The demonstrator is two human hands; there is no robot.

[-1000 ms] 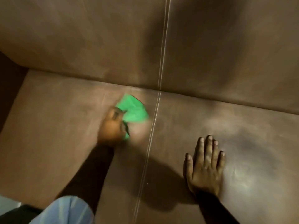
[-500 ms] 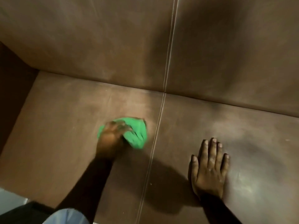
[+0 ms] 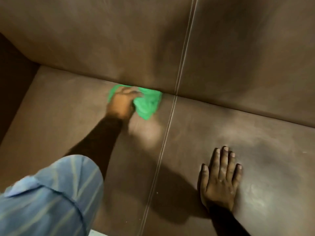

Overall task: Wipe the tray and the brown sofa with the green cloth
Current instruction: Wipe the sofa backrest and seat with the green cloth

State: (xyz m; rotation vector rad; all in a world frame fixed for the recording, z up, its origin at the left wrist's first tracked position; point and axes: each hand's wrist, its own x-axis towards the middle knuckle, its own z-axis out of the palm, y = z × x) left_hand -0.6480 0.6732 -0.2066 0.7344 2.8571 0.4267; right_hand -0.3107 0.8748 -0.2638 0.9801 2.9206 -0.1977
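Observation:
The brown sofa (image 3: 238, 133) fills the view, with its seat below and its backrest above. My left hand (image 3: 121, 103) presses the crumpled green cloth (image 3: 147, 103) onto the left seat cushion, right at the crease under the backrest. The cloth sticks out to the right of my fingers and a little behind them. My right hand (image 3: 219, 178) lies flat with fingers apart on the right seat cushion, holding nothing. No tray is in view.
A pale stitched seam (image 3: 167, 126) runs down the backrest and seat between the two cushions. The sofa's dark armrest (image 3: 13, 86) rises at the left. My blue striped sleeve (image 3: 51, 198) covers the lower left corner.
My left hand has pushed the green cloth away from me, from the middle of the left cushion up to the crease under the backrest. My right hand has stayed flat in place.

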